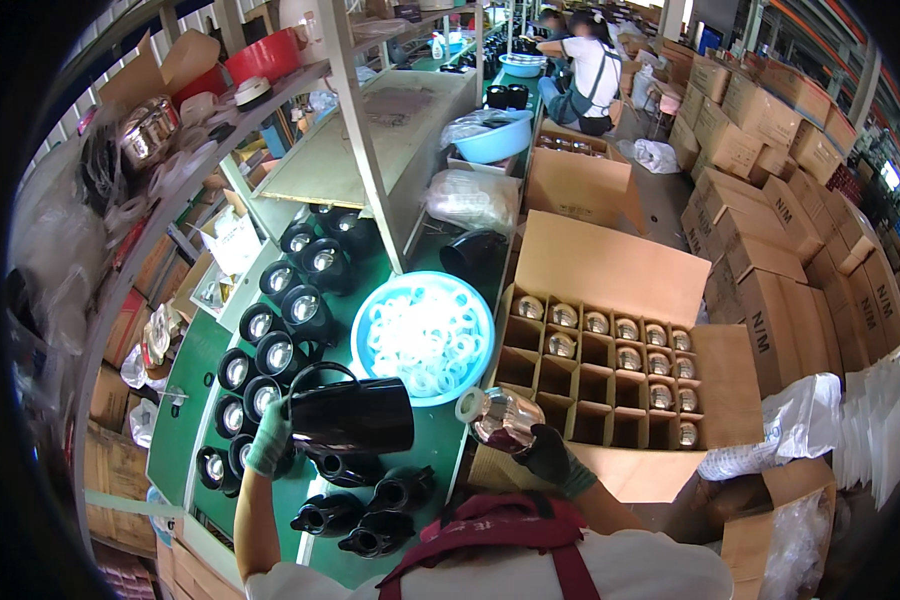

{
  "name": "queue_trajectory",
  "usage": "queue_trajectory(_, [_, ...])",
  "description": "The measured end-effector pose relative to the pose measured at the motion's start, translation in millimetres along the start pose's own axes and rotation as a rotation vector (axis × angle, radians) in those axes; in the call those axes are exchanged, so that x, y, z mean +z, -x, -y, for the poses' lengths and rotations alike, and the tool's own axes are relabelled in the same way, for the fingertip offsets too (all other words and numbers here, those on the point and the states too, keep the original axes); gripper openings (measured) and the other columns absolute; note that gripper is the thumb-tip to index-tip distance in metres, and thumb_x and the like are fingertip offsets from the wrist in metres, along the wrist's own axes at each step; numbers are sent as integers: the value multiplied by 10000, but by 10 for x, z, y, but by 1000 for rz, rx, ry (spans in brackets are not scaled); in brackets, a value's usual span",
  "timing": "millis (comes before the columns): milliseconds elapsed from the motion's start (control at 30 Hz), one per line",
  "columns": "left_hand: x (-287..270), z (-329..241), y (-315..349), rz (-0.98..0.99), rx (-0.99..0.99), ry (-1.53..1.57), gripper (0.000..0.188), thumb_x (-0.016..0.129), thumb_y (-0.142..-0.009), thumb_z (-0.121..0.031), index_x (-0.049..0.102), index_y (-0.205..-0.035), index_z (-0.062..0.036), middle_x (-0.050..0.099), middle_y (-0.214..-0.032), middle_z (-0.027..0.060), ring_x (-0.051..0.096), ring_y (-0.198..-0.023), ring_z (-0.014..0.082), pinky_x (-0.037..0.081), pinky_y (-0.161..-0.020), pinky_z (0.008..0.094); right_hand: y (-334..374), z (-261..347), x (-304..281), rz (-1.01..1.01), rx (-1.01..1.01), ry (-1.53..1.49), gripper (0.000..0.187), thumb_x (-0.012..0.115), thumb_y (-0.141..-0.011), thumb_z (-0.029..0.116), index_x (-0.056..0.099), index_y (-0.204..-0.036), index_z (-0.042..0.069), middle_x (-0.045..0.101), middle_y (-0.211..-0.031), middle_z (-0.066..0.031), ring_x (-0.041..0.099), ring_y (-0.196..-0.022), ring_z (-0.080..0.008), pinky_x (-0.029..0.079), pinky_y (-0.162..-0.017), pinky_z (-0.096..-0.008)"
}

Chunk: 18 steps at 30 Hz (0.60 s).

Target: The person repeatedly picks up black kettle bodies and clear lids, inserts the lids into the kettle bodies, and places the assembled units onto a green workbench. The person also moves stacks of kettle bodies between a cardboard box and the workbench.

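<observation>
My left hand (269, 438), in a pale green glove, is closed on a glossy black jug body (355, 418), which lies tilted sideways above the green workbench. In my dark-gloved right hand (556, 462) is a silvery glass flask liner (507, 418), with a whitish ring (468, 404) at its mouth pointing toward the jug. Between and beyond both hands sits a light blue basin (368, 318) heaped with translucent rings (425, 335). Several black jug parts with spouts (372, 533) lie below the held jug. Left of it stand rows of black jugs (279, 353) with silvery insides.
An open carton (625, 265) with dividers holds several silvery liners to the right. Stacked cartons (760, 250) line the far right. A shelf post (358, 135) rises behind the basin. Farther along the bench are another blue basin (497, 142) and a seated person (590, 75).
</observation>
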<state>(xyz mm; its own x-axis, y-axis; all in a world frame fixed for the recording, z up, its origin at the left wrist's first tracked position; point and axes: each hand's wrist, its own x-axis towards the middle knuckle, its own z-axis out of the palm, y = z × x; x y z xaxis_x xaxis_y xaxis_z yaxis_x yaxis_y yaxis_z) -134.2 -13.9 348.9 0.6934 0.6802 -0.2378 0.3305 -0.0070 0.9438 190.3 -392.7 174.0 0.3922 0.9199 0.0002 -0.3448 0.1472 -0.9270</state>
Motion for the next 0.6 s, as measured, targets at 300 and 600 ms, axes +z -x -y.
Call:
queue_trajectory(300, [872,293,561,74,120,-178,324,753,-853,-126,677,-1143,-3,722,-985,60,636,-902,131,527,-839,316,-511,314,565,224,231,-375,782,786,-867,255,404,-1517,47,579,-1403,-87,560,-1253,-182,466,-1063,-355])
queue_trajectory(600, [665,-350,1081,55,570,-299,619,777,-838,-146,570,-1400,12,669,-1224,146,649,-1059,235,500,-958,362,-795,757,870,420,397,57,753,857,-747,128,513,-1409,28,590,-1360,-78,557,-1233,-177,449,-1084,-347])
